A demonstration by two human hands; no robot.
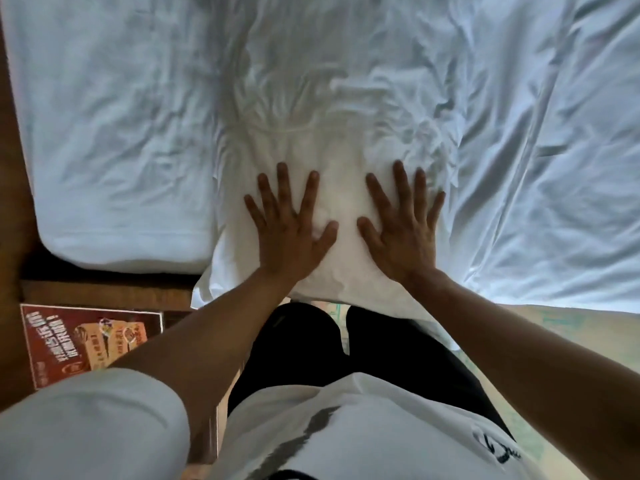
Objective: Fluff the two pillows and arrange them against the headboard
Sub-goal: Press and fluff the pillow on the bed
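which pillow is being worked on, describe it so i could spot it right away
Start at the white bed filling the upper view. At its near edge, straight ahead of the person, lies a white pillow. Unlike the sheet beside it, both flat hands press on it.

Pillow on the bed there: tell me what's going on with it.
A person stands at the edge of the bed and presses both hands flat on a white pillow that lies on the rumpled sheet. The left hand and the right hand sit side by side on its near end, fingers spread and straight. Only this one pillow can be made out, and it lies flat, not propped against anything.
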